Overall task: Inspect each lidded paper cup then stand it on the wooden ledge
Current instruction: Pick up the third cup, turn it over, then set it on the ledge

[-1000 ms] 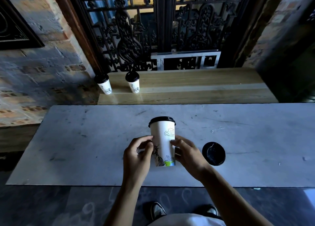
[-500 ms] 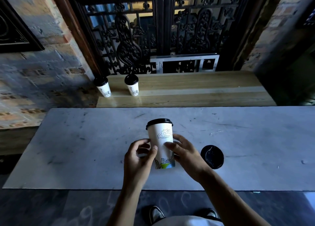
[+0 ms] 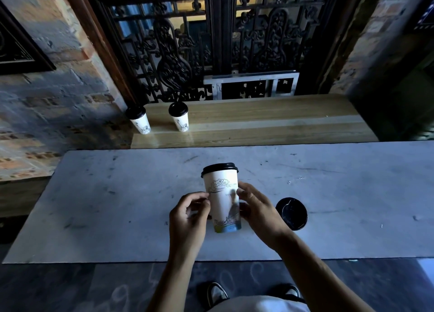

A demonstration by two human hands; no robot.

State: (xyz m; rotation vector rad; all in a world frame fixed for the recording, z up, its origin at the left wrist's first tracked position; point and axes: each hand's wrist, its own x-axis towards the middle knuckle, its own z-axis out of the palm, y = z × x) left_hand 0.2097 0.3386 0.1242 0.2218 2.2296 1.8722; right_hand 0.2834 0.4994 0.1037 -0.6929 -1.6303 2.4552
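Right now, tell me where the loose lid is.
The loose lid lies flat on the marble table, just right of the right hand.

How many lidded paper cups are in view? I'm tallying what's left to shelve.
3. Two stand at the left end of the wooden ledge: one at its corner, one just right. The third is held between both hands over the marble table.

White cups, black lids, pale stone and striped wood

The held paper cup [image 3: 223, 201] is white with dark line drawings and a green-blue base band, capped by a black lid [image 3: 219, 169]; a loose black lid [image 3: 291, 213] lies on grey-white scuffed marble [image 3: 105, 206]; the wooden ledge [image 3: 258, 126] is tan with a pale stripe.
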